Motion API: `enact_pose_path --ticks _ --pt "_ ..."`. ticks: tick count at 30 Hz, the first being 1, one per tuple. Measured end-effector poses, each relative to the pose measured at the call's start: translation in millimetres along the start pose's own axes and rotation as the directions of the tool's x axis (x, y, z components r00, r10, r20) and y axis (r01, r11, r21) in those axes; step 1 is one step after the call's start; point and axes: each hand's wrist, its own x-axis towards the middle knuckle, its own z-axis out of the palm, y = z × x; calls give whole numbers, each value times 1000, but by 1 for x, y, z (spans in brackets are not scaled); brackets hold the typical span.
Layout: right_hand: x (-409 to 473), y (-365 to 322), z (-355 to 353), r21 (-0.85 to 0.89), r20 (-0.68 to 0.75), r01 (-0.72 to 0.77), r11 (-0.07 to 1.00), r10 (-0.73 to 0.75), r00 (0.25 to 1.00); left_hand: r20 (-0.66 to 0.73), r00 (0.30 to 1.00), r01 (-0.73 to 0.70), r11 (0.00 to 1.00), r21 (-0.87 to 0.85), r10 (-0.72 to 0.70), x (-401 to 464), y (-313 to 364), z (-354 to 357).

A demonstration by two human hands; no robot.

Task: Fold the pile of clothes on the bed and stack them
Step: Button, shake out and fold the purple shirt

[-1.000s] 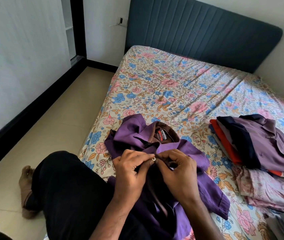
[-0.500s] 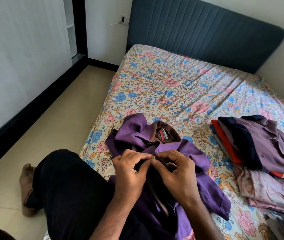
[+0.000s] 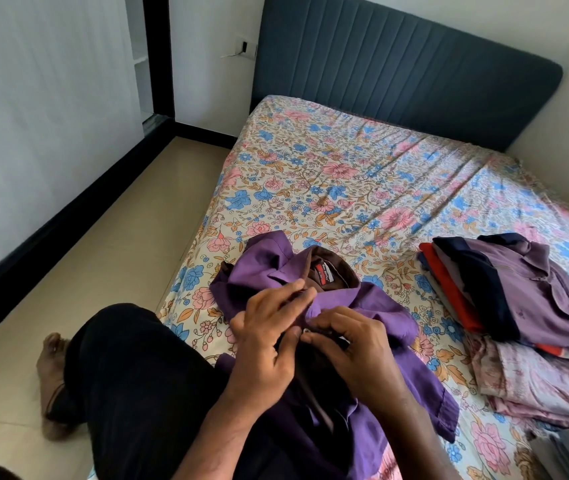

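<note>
A purple shirt (image 3: pixel 262 268) with a brown inner collar and a red label lies at the near left edge of the bed (image 3: pixel 345 174), partly over my lap. My left hand (image 3: pixel 265 344) pinches the shirt's front edge just below the collar. My right hand (image 3: pixel 352 344) pinches the opposite edge, where a small white button shows between the fingertips. Both hands meet at the shirt's placket. A stack of folded clothes (image 3: pixel 518 292) in mauve, navy and red sits on the bed to the right.
A pink patterned garment (image 3: pixel 546 382) lies under the stack at the right edge. My black-trousered leg (image 3: pixel 130 393) hangs off the bed over the tiled floor (image 3: pixel 103 244). A dark padded headboard (image 3: pixel 397 74) stands at the far end.
My left hand's fingers have lifted and spread toward the collar, and my right hand has shifted slightly lower on the placket. The shirt has barely moved.
</note>
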Motion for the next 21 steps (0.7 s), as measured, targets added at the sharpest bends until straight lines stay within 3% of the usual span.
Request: enact_pose_path --ticks 3,8,15,21 --pt "-1 3 -8 -2 58 29 1000 -29 998 74 996 -53 999 5 53 -2 -3 3" --pt "-4 5 -17 7 -21 29 1000 -28 999 24 1000 -10 999 40 10 -2 -6 5" --pt "-9 7 -9 -7 -148 110 994 -110 983 2 1000 -10 993 -113 10 1 -2 0" --pt "-10 7 -6 25 -144 132 991 -127 981 67 993 114 962 -247 -100 1 0 -2"
